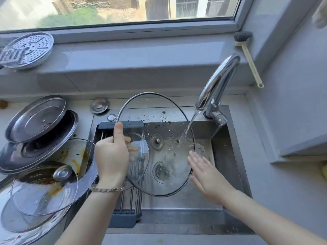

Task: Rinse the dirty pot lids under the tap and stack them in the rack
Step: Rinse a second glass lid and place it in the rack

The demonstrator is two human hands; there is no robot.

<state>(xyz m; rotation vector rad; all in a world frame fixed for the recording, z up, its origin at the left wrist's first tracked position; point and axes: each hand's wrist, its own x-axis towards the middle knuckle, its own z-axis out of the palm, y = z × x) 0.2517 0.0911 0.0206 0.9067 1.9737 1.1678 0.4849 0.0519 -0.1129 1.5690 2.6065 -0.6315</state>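
glass lid (169,175) under tap (218,82) stream | left hand (111,156) grips its rim | right hand (207,174) flat, fingers straight, at lid edge

Two bare forearms of a person, left hand (111,156) and right hand (205,172) bare too, a slim link bracelet (107,189) in pale gold-toned metal round the left wrist, its flat narrow links catching the light, a short plain nail on the left thumb (118,131)
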